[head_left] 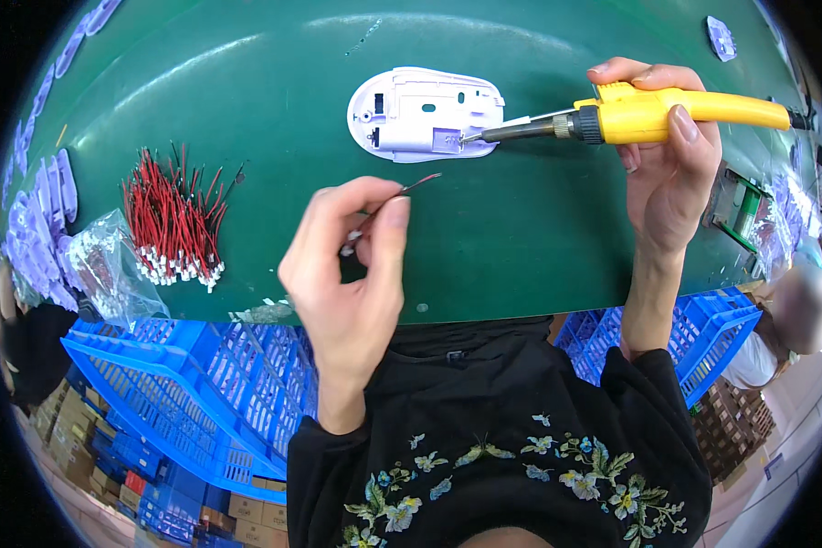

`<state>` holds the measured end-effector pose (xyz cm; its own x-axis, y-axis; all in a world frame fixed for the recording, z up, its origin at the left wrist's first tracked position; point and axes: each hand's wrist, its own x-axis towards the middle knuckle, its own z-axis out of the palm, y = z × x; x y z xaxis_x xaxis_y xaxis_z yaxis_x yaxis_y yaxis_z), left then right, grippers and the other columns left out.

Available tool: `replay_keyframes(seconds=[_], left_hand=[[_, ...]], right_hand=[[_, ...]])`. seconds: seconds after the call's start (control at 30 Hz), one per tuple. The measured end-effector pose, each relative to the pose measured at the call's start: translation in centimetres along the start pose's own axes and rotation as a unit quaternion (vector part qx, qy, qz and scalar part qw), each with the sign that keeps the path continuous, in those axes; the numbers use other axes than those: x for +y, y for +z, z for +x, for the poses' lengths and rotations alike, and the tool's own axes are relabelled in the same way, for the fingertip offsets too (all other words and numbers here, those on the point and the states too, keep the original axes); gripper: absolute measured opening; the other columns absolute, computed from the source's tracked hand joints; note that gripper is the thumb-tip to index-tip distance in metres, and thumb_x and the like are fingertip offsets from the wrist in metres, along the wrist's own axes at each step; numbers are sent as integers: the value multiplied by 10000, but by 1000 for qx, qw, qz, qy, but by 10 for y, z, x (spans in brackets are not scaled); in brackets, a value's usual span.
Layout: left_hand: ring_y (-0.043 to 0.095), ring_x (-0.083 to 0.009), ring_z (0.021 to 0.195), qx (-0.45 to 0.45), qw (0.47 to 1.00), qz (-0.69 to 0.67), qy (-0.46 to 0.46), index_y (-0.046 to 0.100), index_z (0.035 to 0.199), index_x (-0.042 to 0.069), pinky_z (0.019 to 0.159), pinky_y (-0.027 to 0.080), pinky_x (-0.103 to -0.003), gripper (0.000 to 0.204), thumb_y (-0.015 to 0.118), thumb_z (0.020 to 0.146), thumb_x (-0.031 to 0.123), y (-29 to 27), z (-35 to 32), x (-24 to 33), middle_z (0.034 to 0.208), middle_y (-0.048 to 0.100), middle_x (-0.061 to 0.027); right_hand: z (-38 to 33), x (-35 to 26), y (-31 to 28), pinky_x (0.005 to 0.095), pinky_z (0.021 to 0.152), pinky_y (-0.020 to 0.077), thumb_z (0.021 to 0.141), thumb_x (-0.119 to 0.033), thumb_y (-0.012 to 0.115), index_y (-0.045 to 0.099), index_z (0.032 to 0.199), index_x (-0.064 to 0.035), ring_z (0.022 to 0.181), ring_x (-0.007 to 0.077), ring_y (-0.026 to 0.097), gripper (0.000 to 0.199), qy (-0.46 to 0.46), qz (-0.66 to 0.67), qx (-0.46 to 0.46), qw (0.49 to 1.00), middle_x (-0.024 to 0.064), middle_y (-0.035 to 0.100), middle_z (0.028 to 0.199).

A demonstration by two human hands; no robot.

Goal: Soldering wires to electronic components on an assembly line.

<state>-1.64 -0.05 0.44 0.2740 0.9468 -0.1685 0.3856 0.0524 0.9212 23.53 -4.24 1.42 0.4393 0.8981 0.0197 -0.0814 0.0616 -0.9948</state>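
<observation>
Fingers (692, 132) of the right hand (671, 173) wrap around a soldering iron (623, 121); the left hand (349, 265) pinches a thin wire (422, 181) between thumb and first finger, just on the near side of the mouse shell (406, 105); the iron has a fat yellow handle and a gray metal nose; the wire is red and dark; the shell is white, with round ends, small holes and a little square dip; it lies on a shiny green table (521, 247); to the left sit a heap of red and black wires (175, 215) with white ends, a clear bag (110, 260) and pale purple parts (41, 228); blue crates (187, 388) stand by the near edge; the iron points left and a bit down, its long side running across, its tip by the square dip; whether it touches is hard to tell; the wire's free end points right and slightly up; the shell is longest from left to right.
</observation>
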Motion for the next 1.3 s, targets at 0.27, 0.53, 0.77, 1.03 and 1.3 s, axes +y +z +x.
replay_keyframes(seconds=[0.27, 0.53, 0.77, 1.03, 1.3], left_hand=[[666, -232, 869, -32, 987, 125, 94, 675, 1135, 16, 679, 531, -314, 318, 728, 825, -32, -12, -9, 7, 1087, 672, -133], [596, -303, 1024, 25, 967, 244, 77, 661, 1141, 29, 875, 482, -388, 377, 787, 786, 33, -28, -13, 12, 1114, 587, -131], [580, -226, 884, 23, 942, 330, 52, 645, 937, 7, 791, 466, -347, 189, 769, 796, 23, -31, -30, -3, 1005, 592, -102], [628, -225, 777, -16, 965, 238, 107, 649, 913, -17, 695, 494, -324, 128, 715, 817, -69, -54, -30, 9, 895, 642, -117], [565, -228, 819, 29, 978, 170, 114, 701, 903, 71, 751, 435, -349, 167, 773, 767, 7, -11, -24, 4, 906, 603, -72]], right_hand=[[-2, 0, -11, 177, 564, 411, 954, -323, 460, 571, 1112, -5, 630, 77, 474, 372, -3, -31, -42, 999, 286, 631, 1148], [-5, 2, -14, 173, 572, 409, 948, -307, 463, 578, 1113, -11, 628, 61, 466, 358, -2, -35, -25, 999, 269, 641, 1155], [-6, 2, -12, 185, 593, 417, 944, -296, 471, 582, 1121, -11, 661, 73, 486, 353, -7, -52, -24, 998, 269, 644, 1157], [-7, 2, -9, 189, 595, 420, 938, -290, 484, 582, 1122, -12, 705, 86, 526, 348, -8, -51, -22, 998, 270, 644, 1163], [-7, 2, -10, 189, 586, 425, 931, -290, 501, 581, 1116, -3, 741, 101, 561, 350, -25, -73, -21, 997, 282, 643, 1150]])
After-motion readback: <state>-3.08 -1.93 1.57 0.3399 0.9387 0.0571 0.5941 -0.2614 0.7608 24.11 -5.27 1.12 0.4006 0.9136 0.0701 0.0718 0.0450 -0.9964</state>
